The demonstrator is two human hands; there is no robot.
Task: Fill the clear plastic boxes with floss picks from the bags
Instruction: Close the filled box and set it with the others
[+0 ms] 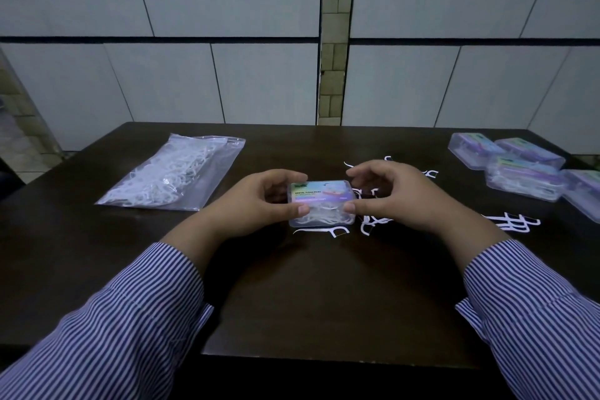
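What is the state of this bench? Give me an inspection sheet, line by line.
Surface: dark wooden table, bare toward the near edge.
Job's things: clear plastic box with colourful label, holding white picks; clear plastic bag of white floss picks at left; four filled clear boxes at right.
Clutter: loose white floss picks scattered around the box and to its right.
Grippers: left hand and right hand grip the box's ends.
Cables: nothing seen.
Surroundings: pale tiled wall behind.

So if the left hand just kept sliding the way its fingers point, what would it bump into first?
The left hand already grips the clear box; beyond that, probably the right hand on the box's other side.
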